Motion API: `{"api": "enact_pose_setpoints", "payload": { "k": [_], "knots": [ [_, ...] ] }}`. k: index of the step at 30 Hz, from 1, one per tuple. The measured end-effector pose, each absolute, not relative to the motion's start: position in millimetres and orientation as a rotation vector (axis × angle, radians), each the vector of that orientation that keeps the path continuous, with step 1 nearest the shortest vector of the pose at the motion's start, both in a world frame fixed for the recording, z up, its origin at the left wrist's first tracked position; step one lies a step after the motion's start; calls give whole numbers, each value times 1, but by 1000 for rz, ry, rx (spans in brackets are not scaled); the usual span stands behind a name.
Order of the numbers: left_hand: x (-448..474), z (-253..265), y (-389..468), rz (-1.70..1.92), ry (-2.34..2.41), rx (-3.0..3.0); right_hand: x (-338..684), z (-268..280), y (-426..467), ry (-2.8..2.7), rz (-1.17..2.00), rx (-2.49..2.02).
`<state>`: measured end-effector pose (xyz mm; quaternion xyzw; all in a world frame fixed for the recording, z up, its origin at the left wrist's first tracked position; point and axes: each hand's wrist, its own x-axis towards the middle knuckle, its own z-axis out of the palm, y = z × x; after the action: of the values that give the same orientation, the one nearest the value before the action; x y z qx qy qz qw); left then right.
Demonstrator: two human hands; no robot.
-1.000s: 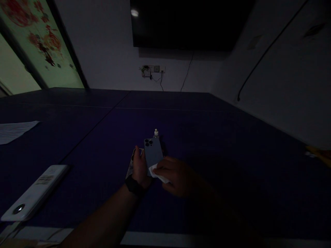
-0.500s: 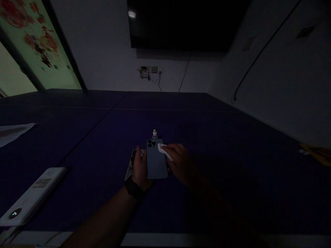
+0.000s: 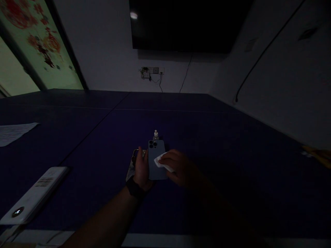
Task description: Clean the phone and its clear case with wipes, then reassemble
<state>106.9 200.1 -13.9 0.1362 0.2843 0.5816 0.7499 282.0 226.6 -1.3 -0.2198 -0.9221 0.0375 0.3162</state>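
Observation:
A blue-grey smartphone (image 3: 152,168) is held with its back and camera lenses towards me. My left hand (image 3: 142,170), with a dark band on the wrist, is closed around the phone's left side. My right hand (image 3: 177,167) pinches a white tissue (image 3: 160,160) and presses it on the middle of the phone's back, covering part of the right edge. Behind my left hand lies a patterned phone case (image 3: 131,169), partly hidden. Just beyond the phone's top stands a small bottle (image 3: 155,134) with a white cap; its lower part is hidden.
A long white device (image 3: 36,194) with a round shiny spot lies at the left on the dark blue table (image 3: 207,137). Paper (image 3: 18,132) rests farther back. A yellow item (image 3: 319,156) is at the right edge. A television (image 3: 191,27) hangs on the wall.
My right hand has slid the tissue down the phone's back, from beside the camera lenses to the middle. My left hand keeps its hold on the phone.

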Motion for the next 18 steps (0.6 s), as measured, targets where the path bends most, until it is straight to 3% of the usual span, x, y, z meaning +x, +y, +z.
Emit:
{"api": "enact_pose_setpoints", "payload": {
  "k": [13,18],
  "knots": [
    [110,-10,198,1243,552,295,284,0,227,-2255,10,-816],
    [113,-13,199,1244,511,290,266,1,215,-2365,10,-665]
  ]
}}
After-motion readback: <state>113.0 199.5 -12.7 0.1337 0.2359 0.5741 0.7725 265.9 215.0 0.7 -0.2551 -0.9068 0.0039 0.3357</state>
